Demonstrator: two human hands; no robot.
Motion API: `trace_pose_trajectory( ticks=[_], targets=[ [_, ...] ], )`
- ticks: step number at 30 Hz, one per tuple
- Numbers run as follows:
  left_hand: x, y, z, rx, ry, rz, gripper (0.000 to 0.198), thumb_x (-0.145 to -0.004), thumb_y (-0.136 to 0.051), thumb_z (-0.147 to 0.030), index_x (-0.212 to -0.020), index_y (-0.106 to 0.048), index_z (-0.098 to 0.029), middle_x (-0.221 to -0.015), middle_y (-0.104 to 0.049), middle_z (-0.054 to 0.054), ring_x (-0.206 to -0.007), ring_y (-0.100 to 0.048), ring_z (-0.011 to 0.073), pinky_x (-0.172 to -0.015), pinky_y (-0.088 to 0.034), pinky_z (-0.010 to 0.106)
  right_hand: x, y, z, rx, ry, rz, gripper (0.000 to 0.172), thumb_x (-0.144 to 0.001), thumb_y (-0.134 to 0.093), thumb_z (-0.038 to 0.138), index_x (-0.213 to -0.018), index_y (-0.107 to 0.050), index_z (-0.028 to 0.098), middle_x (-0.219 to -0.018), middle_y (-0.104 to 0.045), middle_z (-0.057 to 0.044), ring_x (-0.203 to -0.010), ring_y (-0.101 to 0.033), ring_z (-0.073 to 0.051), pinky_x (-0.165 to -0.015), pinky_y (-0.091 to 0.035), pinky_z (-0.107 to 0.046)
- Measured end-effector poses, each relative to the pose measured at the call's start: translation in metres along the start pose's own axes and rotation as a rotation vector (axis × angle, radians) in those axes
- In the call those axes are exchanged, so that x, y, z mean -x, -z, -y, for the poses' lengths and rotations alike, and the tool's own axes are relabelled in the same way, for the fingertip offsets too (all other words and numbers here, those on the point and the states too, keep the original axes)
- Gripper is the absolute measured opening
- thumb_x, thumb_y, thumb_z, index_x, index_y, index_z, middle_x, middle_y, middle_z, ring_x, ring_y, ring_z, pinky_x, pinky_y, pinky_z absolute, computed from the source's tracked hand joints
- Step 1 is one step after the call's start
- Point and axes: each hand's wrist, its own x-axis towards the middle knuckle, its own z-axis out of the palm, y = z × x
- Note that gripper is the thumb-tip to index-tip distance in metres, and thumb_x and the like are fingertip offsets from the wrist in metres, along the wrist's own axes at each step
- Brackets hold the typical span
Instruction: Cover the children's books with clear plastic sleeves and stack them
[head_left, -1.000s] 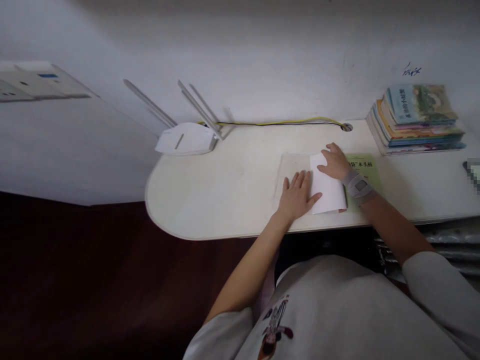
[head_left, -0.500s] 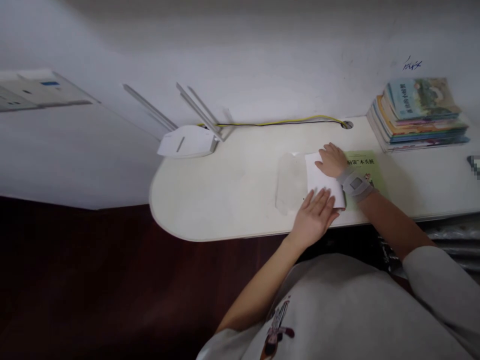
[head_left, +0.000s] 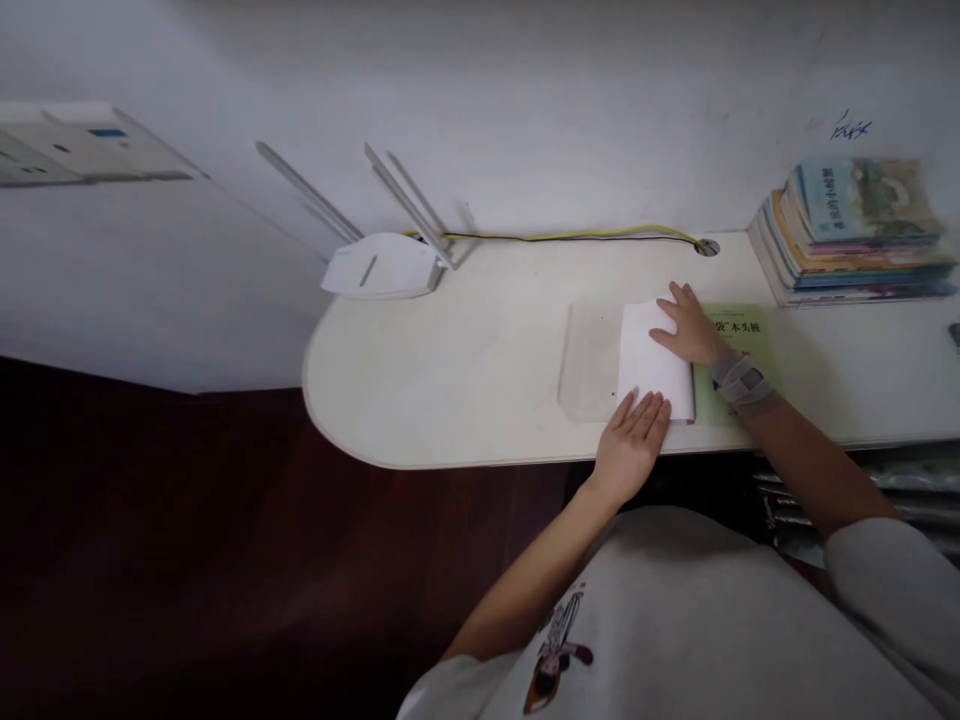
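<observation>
A green-covered book (head_left: 750,345) lies on the white desk, with a white flap (head_left: 637,345) folded over its left part. To the left, a clear plastic book cover (head_left: 589,360) spreads flat on the desktop. My left hand (head_left: 634,440) rests on the lower edge of the white flap, fingers stretched out. My right hand (head_left: 688,328), with a grey band at the wrist, lies on the flap's upper right with its fingers spread. Part of the green cover is hidden under the right hand and wrist.
A white router (head_left: 386,265) with upright antennas stands at the desk's back left. Yellow and black cables (head_left: 555,236) run along the wall to a hole (head_left: 706,248). A stack of books (head_left: 855,245) sits at the back right. The desk's rounded left edge (head_left: 306,370) overhangs a dark floor.
My right hand has slid a little right and spread its fingers, showing more of the white flap. My left hand stays near the flap's lower edge. The view has shifted slightly.
</observation>
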Motion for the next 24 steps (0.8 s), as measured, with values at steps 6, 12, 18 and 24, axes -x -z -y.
trace_pose_trajectory(
  ticks=[6,12,18,24],
  targets=[
    [-0.016,-0.002,-0.013,-0.010,0.038,0.045,0.045,-0.093,-0.044,-0.015,-0.138,-0.045,-0.010,-0.143,-0.047,0.017,-0.140,-0.032,0.0248,-0.114,-0.033,0.044,-0.002,0.006,0.009,0.107,0.066,0.088,0.050,-0.084,-0.055,0.034,-0.126,-0.056,0.008,-0.151,-0.034,-0.020,-0.142,-0.018,-0.041,-0.113,-0.020,-0.058],
    [-0.020,-0.010,-0.011,-0.016,-0.010,0.021,0.045,-0.094,-0.040,-0.013,-0.139,-0.042,-0.009,-0.139,-0.050,0.018,-0.136,-0.037,0.0253,-0.110,-0.040,0.044,0.003,0.002,0.017,0.046,0.042,0.085,0.053,-0.084,-0.057,0.037,-0.130,-0.054,0.012,-0.153,-0.031,-0.017,-0.144,-0.017,-0.037,-0.112,-0.025,-0.054],
    [-0.016,-0.006,-0.011,-0.044,0.008,0.031,0.040,-0.094,-0.040,-0.012,-0.133,-0.049,-0.005,-0.139,-0.050,0.019,-0.138,-0.033,0.0261,-0.111,-0.039,0.043,0.005,-0.011,0.012,-0.181,-0.015,-0.078,0.060,-0.088,-0.052,0.037,-0.142,-0.040,0.014,-0.157,-0.022,-0.016,-0.146,-0.012,-0.028,-0.114,-0.023,-0.053],
    [-0.018,-0.012,-0.018,-0.057,0.038,0.077,0.043,-0.094,-0.039,-0.010,-0.136,-0.044,-0.002,-0.140,-0.047,0.022,-0.138,-0.032,0.0274,-0.111,-0.040,0.044,0.009,-0.015,0.004,-0.175,-0.021,-0.065,0.070,-0.080,-0.055,0.026,-0.145,-0.033,0.013,-0.157,-0.019,-0.016,-0.146,-0.013,-0.028,-0.115,-0.021,-0.053]
  ],
)
